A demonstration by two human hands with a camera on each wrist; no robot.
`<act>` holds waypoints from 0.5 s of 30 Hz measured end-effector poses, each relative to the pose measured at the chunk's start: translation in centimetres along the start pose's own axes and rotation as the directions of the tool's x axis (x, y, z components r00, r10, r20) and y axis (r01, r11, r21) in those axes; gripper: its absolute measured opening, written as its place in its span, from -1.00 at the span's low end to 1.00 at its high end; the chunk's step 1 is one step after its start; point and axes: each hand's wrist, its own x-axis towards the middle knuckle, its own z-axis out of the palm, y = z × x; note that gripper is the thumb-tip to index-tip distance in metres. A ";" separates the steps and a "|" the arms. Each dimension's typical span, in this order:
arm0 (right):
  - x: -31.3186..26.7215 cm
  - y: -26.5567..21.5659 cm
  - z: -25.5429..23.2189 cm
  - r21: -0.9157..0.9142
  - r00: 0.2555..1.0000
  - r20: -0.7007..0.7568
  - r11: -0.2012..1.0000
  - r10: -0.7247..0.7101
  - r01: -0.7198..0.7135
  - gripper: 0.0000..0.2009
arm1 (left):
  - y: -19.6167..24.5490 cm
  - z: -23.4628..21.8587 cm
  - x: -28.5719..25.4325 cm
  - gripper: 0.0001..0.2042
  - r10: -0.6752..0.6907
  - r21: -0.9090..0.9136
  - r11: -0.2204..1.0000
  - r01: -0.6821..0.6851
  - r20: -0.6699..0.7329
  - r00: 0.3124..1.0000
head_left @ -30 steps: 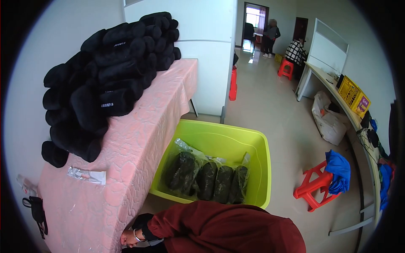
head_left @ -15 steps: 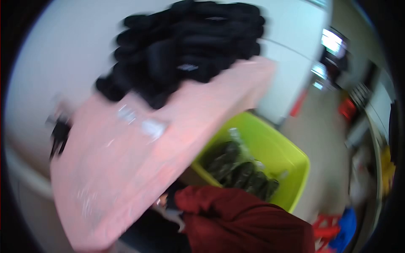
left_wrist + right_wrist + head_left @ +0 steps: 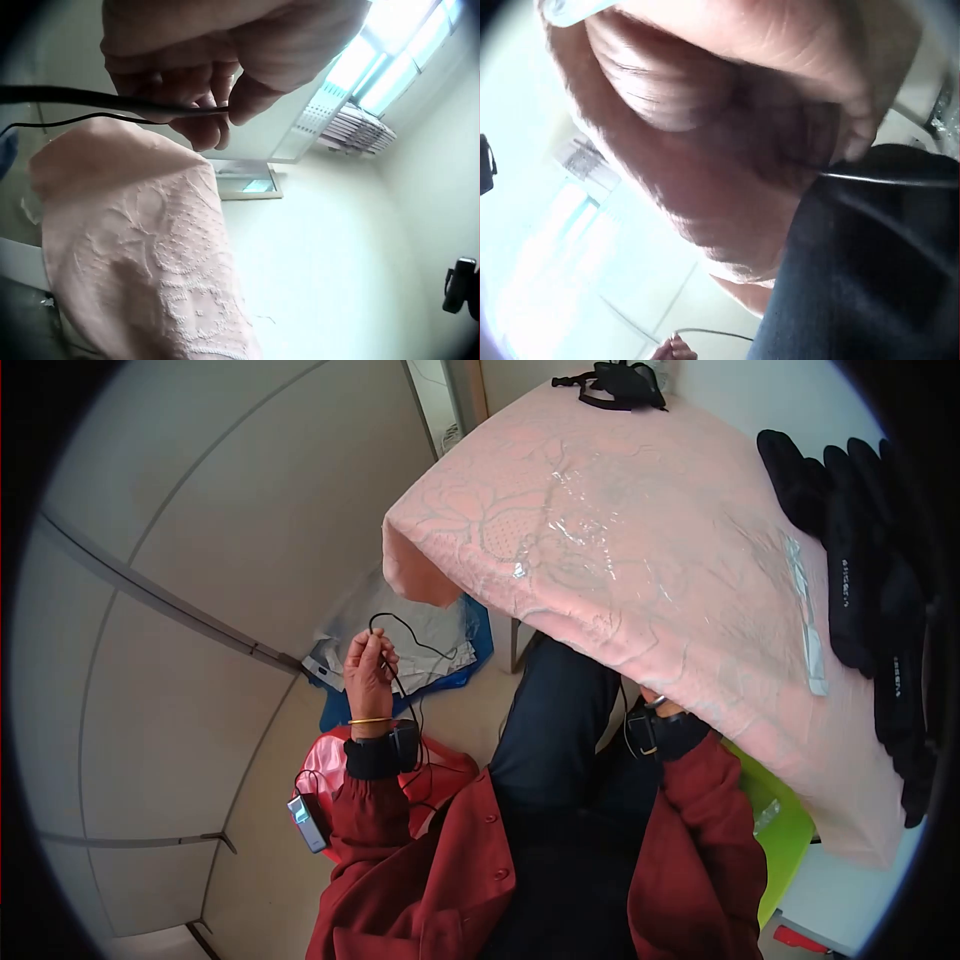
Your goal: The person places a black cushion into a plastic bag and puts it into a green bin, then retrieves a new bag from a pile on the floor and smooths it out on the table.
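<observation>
In the head view my left hand (image 3: 370,670) is raised left of the table, pinching a black cable (image 3: 395,616) between thumb and fingertips. The left wrist view shows the cable (image 3: 75,96) running into that pinch, with a thinner cord (image 3: 82,118) below it. My right hand (image 3: 658,702) is at the table's near edge, mostly hidden by the pink cloth (image 3: 470,510). Seen from the right wrist, the fingers of that hand (image 3: 780,60) are curled, and a thin cord (image 3: 885,179) comes out between them above the dark trousers (image 3: 855,277).
Black plush rolls (image 3: 850,595) lie at the table's right. Clear plastic (image 3: 585,538), a silvery strip (image 3: 805,620) and a black strapped item (image 3: 625,385) are on the cloth. A green tub (image 3: 785,840) is below right; a red bag (image 3: 440,765) and small device (image 3: 307,823) are left.
The head view has swung left, from the green tub and plush pile to the table's other end. My left hand with the cable has come into view; my right hand stays by the table edge.
</observation>
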 end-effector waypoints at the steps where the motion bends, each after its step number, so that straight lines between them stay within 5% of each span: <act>1: -0.1 -0.2 1.0 -0.034 0.998 0.052 0.999 -0.021 0.023 -0.67 | 0.2 0.7 -0.6 -0.87 -0.008 -0.003 1.000 0.008 -0.010 1.000; 3: -0.4 -0.1 3.5 -0.204 0.981 0.190 0.977 -0.030 0.070 -0.65 | 0.9 2.9 -2.0 -0.89 -0.043 0.215 0.976 0.016 0.124 0.991; 5: 0.1 -0.1 7.1 -0.601 0.922 0.375 0.783 0.098 0.161 -0.59 | 0.8 6.5 -5.4 -0.88 -0.104 0.339 0.941 0.009 0.262 0.959; 6: -1.2 -1.7 9.6 -0.544 0.876 0.401 0.839 0.269 -0.009 -0.58 | -0.2 7.8 -6.9 -0.86 -0.084 0.421 0.901 -0.107 0.411 0.908; 7: -1.9 -2.3 11.3 -0.547 0.873 0.403 0.837 0.274 -0.010 -0.58 | -1.2 9.1 -7.9 -0.84 -0.071 0.475 0.845 -0.244 0.553 0.830; 9: -2.8 -2.7 13.3 -0.011 0.847 0.308 0.892 0.433 -0.452 -0.64 | -3.1 10.6 -9.3 -0.76 -0.025 0.451 0.767 -0.456 0.732 0.681; 11: -2.7 -2.4 12.3 0.009 0.853 0.271 0.885 0.446 -0.466 -0.65 | -3.3 10.2 -9.4 -0.75 -0.074 0.485 0.733 -0.477 0.753 0.653; 14: -3.0 -3.5 9.9 0.054 0.906 0.127 0.909 0.403 -0.412 -0.66 | -2.7 11.0 -8.3 -0.73 -0.146 0.463 0.675 -0.574 0.847 0.511; 15: -3.3 -4.2 9.7 -0.029 0.904 0.208 0.926 0.374 -0.377 -0.65 | -2.3 10.9 -7.6 -0.71 0.014 0.463 0.657 -0.594 0.781 0.625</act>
